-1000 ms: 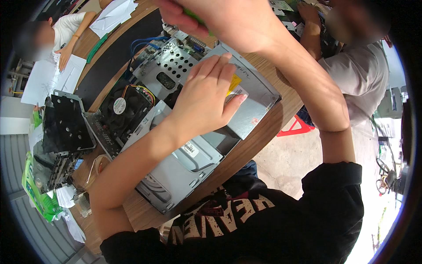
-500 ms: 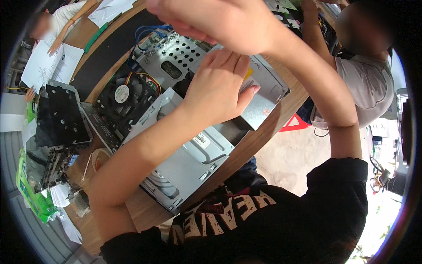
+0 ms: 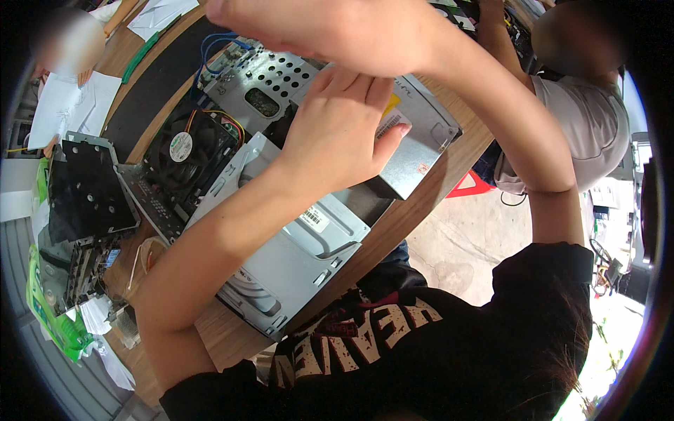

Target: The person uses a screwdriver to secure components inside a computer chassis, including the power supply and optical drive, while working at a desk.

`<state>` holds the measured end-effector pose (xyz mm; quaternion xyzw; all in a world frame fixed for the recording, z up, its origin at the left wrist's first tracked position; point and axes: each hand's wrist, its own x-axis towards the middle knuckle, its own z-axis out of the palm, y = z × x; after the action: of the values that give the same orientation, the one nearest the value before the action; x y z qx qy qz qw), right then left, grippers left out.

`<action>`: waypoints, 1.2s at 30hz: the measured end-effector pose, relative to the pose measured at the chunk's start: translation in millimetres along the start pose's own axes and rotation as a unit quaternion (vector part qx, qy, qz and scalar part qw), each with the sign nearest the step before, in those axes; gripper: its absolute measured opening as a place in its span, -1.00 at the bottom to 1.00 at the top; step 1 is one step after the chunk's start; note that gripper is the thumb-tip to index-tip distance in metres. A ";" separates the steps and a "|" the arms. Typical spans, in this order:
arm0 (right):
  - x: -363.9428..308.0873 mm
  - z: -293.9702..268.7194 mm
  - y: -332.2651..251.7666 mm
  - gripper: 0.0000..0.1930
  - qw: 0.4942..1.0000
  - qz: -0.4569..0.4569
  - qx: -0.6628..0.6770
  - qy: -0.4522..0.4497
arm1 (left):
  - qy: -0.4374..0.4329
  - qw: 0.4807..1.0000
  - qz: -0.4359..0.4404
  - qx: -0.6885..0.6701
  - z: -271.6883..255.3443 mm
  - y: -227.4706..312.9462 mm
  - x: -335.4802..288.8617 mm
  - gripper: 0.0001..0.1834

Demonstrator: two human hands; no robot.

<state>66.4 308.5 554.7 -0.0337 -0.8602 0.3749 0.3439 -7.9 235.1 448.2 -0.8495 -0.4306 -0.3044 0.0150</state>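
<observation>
Both hands cover the open computer case (image 3: pixel 281 259); left hand (image 3: pixel 340 133) flat, released; right hand's (image 3: pixel 330 31) grip unclear.

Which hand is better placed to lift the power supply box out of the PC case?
Left, probably. The left hand already lies flat on the power supply box inside the PC case. The right hand hangs above it.

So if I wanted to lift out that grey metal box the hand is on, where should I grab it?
Probably by its two long sides. The grey metal power-supply box is a flat-sided block at the table's edge, its right end free. Coming from above on that end looks best, since the left hand covers the other end and the black round fan crowds that side.
</observation>
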 end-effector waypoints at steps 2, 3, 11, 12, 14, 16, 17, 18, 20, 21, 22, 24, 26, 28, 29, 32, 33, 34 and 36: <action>0.3 -4.2 -2.5 -0.68 0.996 -0.012 0.080 0.023 | 0.007 1.000 0.000 -0.007 -0.4 1.3 1.2 -0.44; 1.1 -3.6 -1.8 -0.68 0.993 -0.016 0.109 0.030 | 0.003 1.000 -0.005 -0.005 -0.6 1.4 1.0 -0.46; 3.0 -6.3 -5.2 -0.69 0.999 0.007 0.038 0.025 | -0.025 0.999 -0.026 -0.027 -2.9 0.6 3.7 -0.46; 2.7 -5.6 -5.9 -0.69 0.999 -0.003 0.047 0.025 | -0.006 1.000 -0.014 -0.018 -1.5 0.7 3.2 -0.46; 1.5 -4.5 -7.0 -0.69 0.998 -0.017 0.051 0.031 | 0.013 1.000 -0.001 -0.010 0.4 0.7 2.4 -0.45; 1.1 -3.7 -6.1 -0.69 0.998 -0.027 0.045 0.042 | 0.011 1.000 0.002 -0.017 0.6 -0.9 1.8 -0.45; 1.1 -3.3 -5.8 -0.68 0.997 -0.032 0.043 0.048 | 0.010 1.000 0.001 -0.015 0.5 -0.8 1.6 -0.45; 4.7 -3.6 -3.4 -0.68 0.998 -0.031 0.046 0.039 | 0.000 1.000 -0.005 -0.012 -0.1 0.3 1.4 -0.45; 9.6 -7.4 -6.9 -0.66 0.998 -0.021 0.045 0.038 | -0.012 1.000 -0.013 -0.005 0.4 0.4 1.3 -0.44; 13.3 -8.2 -17.2 -0.65 0.998 -0.009 0.042 0.045 | 0.014 1.000 0.000 0.005 1.9 -0.7 0.9 -0.48; 18.6 -9.6 -29.0 -0.64 0.998 0.014 0.027 0.052 | 0.046 0.999 0.021 0.002 5.0 -1.7 4.6 -0.52; 16.8 -9.8 -31.3 -0.63 0.999 0.033 0.037 0.022 | 0.028 1.000 0.004 -0.008 2.8 -5.8 -0.4 -0.49; 6.5 -9.5 -7.8 -0.62 0.998 -0.015 0.062 0.007 | 0.014 1.000 -0.001 -0.017 -0.1 -3.2 0.4 -0.46; 3.8 -10.7 -4.6 -0.63 0.997 -0.050 -0.020 0.064 | -0.004 1.000 -0.006 -0.025 0.2 4.4 8.6 -0.47; 7.3 -10.5 -3.7 -0.63 0.998 -0.021 -0.005 0.055 | -0.007 1.000 -0.013 -0.021 0.3 2.3 5.8 -0.47; 34.0 -1.2 24.8 -0.64 0.949 -0.277 0.021 0.147 | -0.005 1.000 -0.011 -0.002 0.7 -3.4 -1.1 -0.48; 31.7 -5.4 24.9 -0.65 0.923 -0.344 0.017 0.169 | 0.002 1.000 -0.005 -0.007 0.5 -1.9 1.3 -0.49; 28.7 -9.4 25.1 -0.65 0.892 -0.409 0.009 0.192 | 0.009 1.000 0.000 -0.012 0.2 -0.3 3.7 -0.51; 10.9 -21.6 11.6 -0.64 0.981 -0.169 0.046 0.078 | 0.005 1.000 -0.001 -0.016 -0.6 2.0 5.9 -0.51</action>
<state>69.1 333.6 563.5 0.0987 -0.8056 0.3473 0.4697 -4.1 237.9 452.2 -0.8479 -0.4261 -0.3153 0.0032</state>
